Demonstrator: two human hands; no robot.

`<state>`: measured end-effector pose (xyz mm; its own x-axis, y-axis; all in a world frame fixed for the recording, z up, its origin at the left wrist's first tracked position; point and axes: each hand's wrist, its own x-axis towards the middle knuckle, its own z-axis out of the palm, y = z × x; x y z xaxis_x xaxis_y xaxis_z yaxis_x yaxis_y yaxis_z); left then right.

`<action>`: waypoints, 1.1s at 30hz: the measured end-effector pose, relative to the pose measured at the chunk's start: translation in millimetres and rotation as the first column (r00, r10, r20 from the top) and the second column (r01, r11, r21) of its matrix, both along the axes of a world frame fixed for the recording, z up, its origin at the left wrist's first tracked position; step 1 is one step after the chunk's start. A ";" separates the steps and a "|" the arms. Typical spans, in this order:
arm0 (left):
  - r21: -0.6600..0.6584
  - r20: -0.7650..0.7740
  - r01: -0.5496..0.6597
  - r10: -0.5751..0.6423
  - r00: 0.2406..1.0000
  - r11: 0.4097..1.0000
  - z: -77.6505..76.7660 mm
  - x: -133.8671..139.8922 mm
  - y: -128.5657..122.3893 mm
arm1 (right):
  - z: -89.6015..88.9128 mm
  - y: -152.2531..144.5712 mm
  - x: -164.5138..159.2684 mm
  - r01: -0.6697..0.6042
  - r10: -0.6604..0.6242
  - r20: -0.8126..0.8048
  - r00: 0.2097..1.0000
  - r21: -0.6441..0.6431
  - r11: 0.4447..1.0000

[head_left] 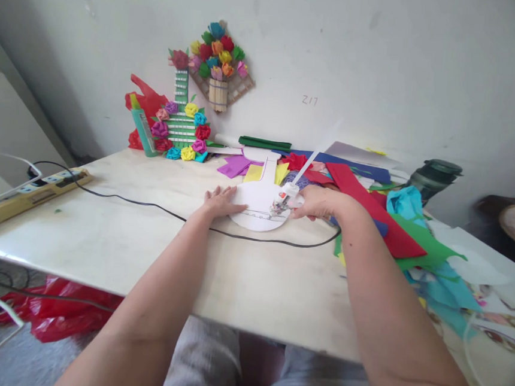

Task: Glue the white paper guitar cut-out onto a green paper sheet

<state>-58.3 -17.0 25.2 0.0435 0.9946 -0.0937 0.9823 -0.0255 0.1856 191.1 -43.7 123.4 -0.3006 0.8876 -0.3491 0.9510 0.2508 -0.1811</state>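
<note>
A white cutout (257, 196) with a round base and a narrow neck lies flat on the table, with lines drawn across its lower part. My left hand (222, 202) rests on its left edge, fingers spread. In my right hand (317, 203) is a white hot glue gun (288, 197), a glue stick (312, 159) poking up from its back. The gun's nozzle points down at the drawn line on the right of the round part; whether it touches the paper I cannot tell. A black cord (262, 239) runs across the table just in front of the cutout.
Crepe and coloured paper, including a red strip (373, 212), heap on the right beside a dark bottle (434, 175). At the back left stand a flower-covered craft (182, 129) and a glue bottle (142, 127). A power strip (31, 197) lies on the left edge.
</note>
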 end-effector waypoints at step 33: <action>0.005 0.046 0.000 0.000 0.999 1.000 -6.1 -3.1 5.9 | 3.4 -3.1 -2.5 0.022 -0.022 -0.021 1.000 0.011 1.000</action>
<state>-61.4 -11.1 19.1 0.0476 0.9951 -0.0866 0.9727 -0.0264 0.2305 188.6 -46.8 126.8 -0.2883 0.8978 -0.3331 0.9522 0.2320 -0.1987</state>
